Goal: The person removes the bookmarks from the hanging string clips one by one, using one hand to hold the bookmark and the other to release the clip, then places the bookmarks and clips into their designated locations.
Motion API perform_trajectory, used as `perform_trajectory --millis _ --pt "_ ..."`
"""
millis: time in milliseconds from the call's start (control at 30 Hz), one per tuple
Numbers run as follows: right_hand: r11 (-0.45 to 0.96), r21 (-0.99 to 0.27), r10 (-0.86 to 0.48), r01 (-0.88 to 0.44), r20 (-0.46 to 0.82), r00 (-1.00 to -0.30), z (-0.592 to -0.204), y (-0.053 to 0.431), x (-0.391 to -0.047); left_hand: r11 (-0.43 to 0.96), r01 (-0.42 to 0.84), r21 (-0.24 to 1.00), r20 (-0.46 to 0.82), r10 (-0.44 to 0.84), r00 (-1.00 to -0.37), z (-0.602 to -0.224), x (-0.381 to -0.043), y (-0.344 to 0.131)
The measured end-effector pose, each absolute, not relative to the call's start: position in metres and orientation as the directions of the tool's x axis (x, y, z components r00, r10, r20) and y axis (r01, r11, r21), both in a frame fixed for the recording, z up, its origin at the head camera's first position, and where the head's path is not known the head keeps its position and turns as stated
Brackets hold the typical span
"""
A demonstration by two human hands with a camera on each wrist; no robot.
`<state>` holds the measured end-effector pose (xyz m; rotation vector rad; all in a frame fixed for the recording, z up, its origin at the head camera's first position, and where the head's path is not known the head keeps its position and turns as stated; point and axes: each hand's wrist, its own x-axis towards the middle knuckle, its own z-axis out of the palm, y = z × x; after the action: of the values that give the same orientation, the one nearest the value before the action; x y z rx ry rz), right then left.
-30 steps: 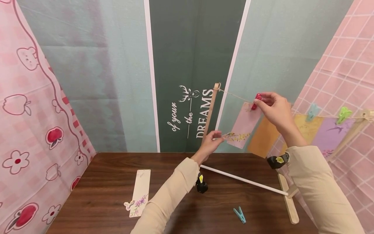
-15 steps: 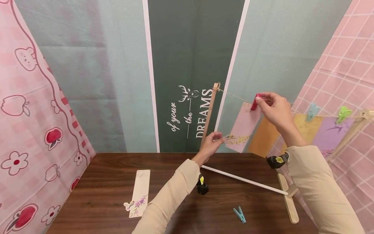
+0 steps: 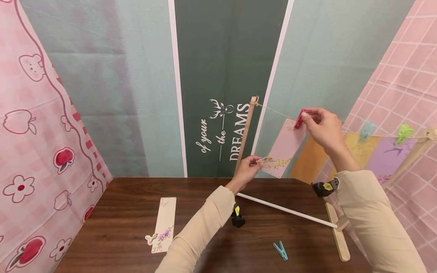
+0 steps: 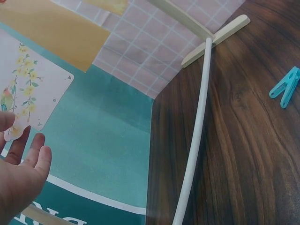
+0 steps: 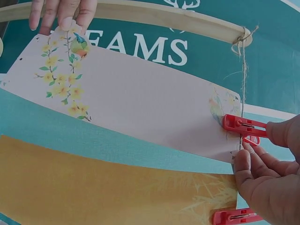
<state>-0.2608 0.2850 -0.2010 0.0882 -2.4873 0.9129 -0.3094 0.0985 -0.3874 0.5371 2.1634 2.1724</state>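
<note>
A pink card (image 3: 283, 146) with yellow flowers and a small bird hangs at a tilt from a thin string (image 3: 274, 111). My right hand (image 3: 324, 127) pinches a red clothespin (image 5: 238, 124), whose jaws sit over the card's top edge and the string. Lower down, my left hand (image 3: 247, 170) holds the card's scalloped side edge between thumb and fingers. In the right wrist view, an orange card (image 5: 117, 185) hangs alongside, held by another red clothespin (image 5: 234, 216). On the table, a cream card (image 3: 164, 223) with purple flowers lies flat at the left.
A blue clothespin (image 3: 280, 250) lies near the table's front. The wooden stand has a left post (image 3: 247, 129), a white crossbar (image 3: 286, 209) and a right foot (image 3: 338, 233). Yellow (image 3: 362, 146) and purple (image 3: 390, 155) cards hang further right under blue and green clips.
The pink card's lower end has dropped slightly and shifted a little to the left with my left hand. My right hand stays at the red clothespin.
</note>
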Motion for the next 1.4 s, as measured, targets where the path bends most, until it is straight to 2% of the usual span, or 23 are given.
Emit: perform_trajectory --millis 567,800,1067,1400 --pt "0.794 -0.565 0.110 -0.222 0.494 -0.863 -0.1985 0.2832 -0.2611 -0.045 0.242 0.969 0.246 0.217 -0.945 -0.3841 -0.3108 0.0988" --pt "0.806 -0.544 0.104 -0.234 0.518 -0.849 -0.1980 0.2816 -0.2608 -0.084 0.212 0.974 0.226 0.206 -0.952 -0.3843 -0.3103 0.1002" --pt "0.806 -0.561 0.156 -0.189 0.509 -0.847 -0.1974 0.2816 -0.2626 -0.147 0.205 0.968 0.234 0.217 -0.948 -0.3829 -0.3087 0.0988" --pt "0.794 -0.581 0.204 -0.180 0.533 -0.821 -0.1969 0.2790 -0.2624 -0.135 0.221 0.966 0.245 0.196 -0.950 -0.3804 -0.3075 0.0959"
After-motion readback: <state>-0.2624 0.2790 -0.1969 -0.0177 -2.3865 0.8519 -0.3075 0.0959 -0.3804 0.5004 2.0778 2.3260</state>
